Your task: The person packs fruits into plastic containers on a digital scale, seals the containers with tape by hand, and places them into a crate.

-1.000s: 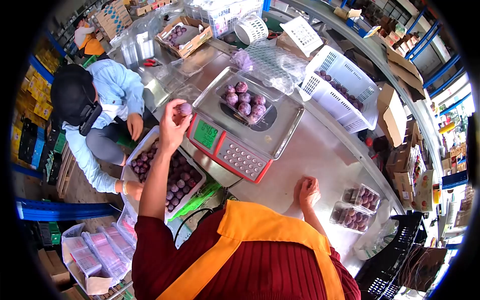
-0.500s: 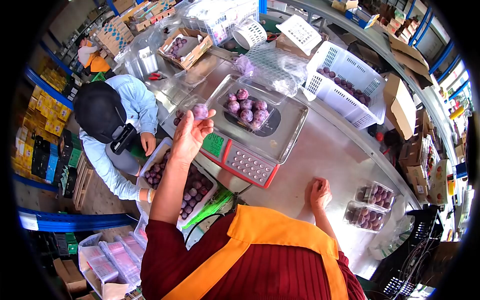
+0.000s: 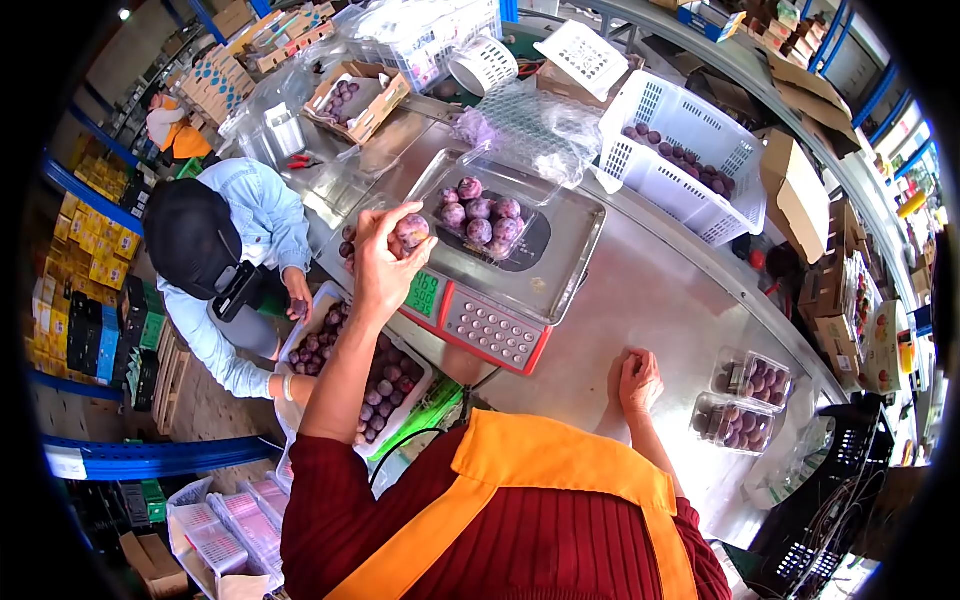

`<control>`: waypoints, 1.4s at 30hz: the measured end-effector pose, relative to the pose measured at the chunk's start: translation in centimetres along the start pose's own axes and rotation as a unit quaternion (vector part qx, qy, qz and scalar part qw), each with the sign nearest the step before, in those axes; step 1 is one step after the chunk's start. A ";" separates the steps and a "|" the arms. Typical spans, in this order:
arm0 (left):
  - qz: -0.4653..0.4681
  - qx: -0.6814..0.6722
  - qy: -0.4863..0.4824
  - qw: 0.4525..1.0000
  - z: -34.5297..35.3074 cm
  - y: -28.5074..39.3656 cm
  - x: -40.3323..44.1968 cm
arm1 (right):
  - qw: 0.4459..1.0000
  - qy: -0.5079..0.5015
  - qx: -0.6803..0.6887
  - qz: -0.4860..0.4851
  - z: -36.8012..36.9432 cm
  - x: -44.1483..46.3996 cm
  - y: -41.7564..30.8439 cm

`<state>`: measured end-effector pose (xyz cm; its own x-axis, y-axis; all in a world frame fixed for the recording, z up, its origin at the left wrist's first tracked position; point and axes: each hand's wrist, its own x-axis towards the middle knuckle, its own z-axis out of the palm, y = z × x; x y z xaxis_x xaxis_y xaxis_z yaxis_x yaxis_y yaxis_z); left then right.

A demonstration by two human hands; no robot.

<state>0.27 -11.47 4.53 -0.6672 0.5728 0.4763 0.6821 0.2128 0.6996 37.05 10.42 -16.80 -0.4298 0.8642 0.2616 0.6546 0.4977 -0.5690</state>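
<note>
My left hand (image 3: 381,270) is raised beside the scale's display, its thumb and fingers closed around a reddish-purple plum (image 3: 411,231). Just past it, a clear plastic punnet (image 3: 527,238) with several plums (image 3: 479,209) stands on the steel pan (image 3: 562,262) of a red-edged scale (image 3: 487,331). The scale's green display (image 3: 423,294) is lit, its digits partly readable. Loosely curled, my right hand (image 3: 639,382) rests on the metal table (image 3: 600,320), with nothing visible in it. Below my left forearm, a white crate (image 3: 423,383) holds many plums.
At left, a co-worker in a black cap (image 3: 192,228) reaches into the plum crate, one hand holding a plum. Two filled punnets (image 3: 735,423) sit at right. Behind the scale are a white perforated crate (image 3: 655,188) with plums, bubble wrap (image 3: 535,125) and a cardboard box (image 3: 377,118).
My left hand has turned, and the plum moved slightly down and right, nearer the scale pan. The co-worker's hand now shows a plum. My right hand has stayed still.
</note>
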 end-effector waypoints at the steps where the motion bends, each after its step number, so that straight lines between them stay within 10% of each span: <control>1: -0.005 0.011 -0.004 1.000 0.1 -0.2 0.2 | 1.000 0.000 0.002 0.001 0.0 0.0 0.0; 8: -0.041 -0.031 -0.017 0.999 3.8 -7.2 3.5 | 1.000 0.000 0.007 0.002 0.0 0.0 0.0; 11: 0.088 0.185 -0.006 0.979 3.9 -7.6 2.9 | 1.000 -0.003 0.001 0.003 0.1 0.1 0.4; 18: -0.105 -0.076 0.127 0.983 -2.8 -9.4 -2.0 | 1.000 -0.017 0.004 0.014 -0.4 0.0 -0.5; 42: -0.145 0.093 0.082 0.982 -5.0 -18.6 -6.1 | 1.000 -0.006 -0.008 0.004 0.6 -0.1 0.1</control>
<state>-9.86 -22.89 -8.66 -0.8701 0.3353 0.3612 0.4891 0.4974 0.7164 36.83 10.32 -17.33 -0.4307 0.8678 0.2477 0.6677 0.4911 -0.5595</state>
